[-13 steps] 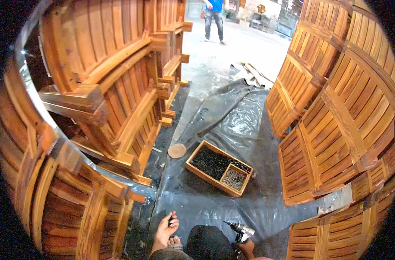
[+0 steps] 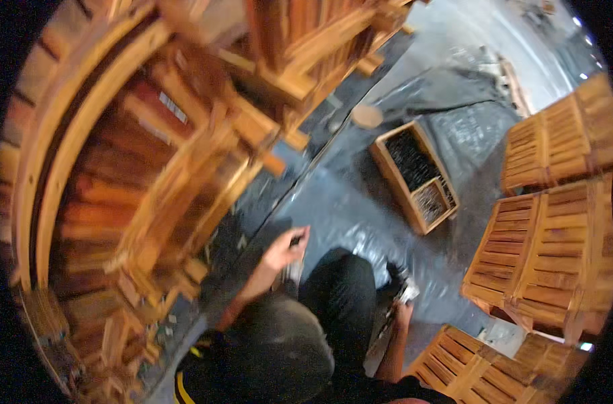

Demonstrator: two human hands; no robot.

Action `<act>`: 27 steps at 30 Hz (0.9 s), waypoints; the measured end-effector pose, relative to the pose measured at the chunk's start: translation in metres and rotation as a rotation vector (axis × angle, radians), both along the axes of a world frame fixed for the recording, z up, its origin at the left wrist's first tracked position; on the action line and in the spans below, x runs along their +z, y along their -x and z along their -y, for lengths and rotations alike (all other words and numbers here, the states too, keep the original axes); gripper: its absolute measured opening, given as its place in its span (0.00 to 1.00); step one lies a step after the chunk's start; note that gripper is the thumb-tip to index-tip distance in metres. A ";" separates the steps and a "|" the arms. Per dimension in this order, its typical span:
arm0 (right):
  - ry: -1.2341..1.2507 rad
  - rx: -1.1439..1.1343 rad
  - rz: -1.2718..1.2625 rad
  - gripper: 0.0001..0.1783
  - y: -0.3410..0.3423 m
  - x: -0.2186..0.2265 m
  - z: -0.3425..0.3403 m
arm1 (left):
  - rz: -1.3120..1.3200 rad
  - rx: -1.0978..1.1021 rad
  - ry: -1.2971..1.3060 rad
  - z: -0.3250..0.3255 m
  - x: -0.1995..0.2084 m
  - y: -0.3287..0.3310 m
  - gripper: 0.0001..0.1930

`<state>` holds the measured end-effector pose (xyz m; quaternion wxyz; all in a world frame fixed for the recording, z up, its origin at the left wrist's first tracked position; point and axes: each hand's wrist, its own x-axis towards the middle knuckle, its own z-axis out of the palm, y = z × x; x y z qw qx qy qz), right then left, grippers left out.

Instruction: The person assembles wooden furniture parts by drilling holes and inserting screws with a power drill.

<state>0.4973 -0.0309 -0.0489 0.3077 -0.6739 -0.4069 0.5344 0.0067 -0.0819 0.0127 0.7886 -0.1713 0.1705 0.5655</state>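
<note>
- Your view has swung left.
- Your left hand curls round something dark (blurred); a loose pinch could drop it.
- Your right hand grips a silver driver.

Look to the left side of the frame: a great stack of slatted wood, all beams and rails, a white patch showing on it at upper left! Over on the right edge, slatted panels stand in line, one more panel at lower right. Through the middle spreads the black sheet, wrinkled and shiny, a round disc at its edge, upper centre. And top right, pale floor!
</note>
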 end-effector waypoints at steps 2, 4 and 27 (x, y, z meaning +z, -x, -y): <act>-0.021 -0.145 -0.033 0.06 0.007 0.040 -0.015 | -0.152 0.059 0.081 -0.023 -0.008 -0.006 0.12; -0.071 -0.129 0.026 0.10 0.039 0.095 -0.039 | -0.216 0.192 0.077 -0.006 0.008 0.003 0.13; 0.500 0.277 -0.918 0.19 0.398 0.129 -0.048 | -0.765 0.216 0.432 -0.062 -0.007 0.101 0.13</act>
